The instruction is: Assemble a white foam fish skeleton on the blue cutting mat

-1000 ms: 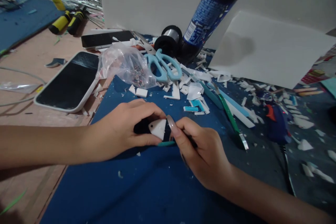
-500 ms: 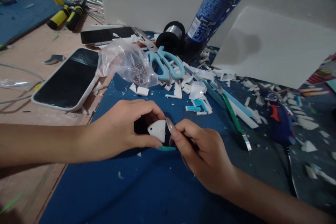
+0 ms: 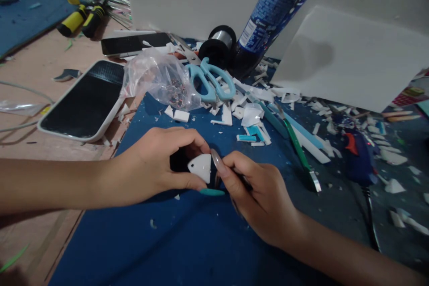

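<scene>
Right grip (image 3: 256,190) apparently hides something; white piece (image 3: 201,168) shows.

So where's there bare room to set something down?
Nearest you: blue mat, bordered by your left hand and right hand, just specks. Smaller: pink tabletop between white-cased phone and left forearm. Crowded: beyond the hands, with white scraps, scissors, plastic bag.

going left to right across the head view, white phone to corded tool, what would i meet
White-edged phone → left hand → white piece → right hand → green-handled tool → dark blue corded tool
</scene>
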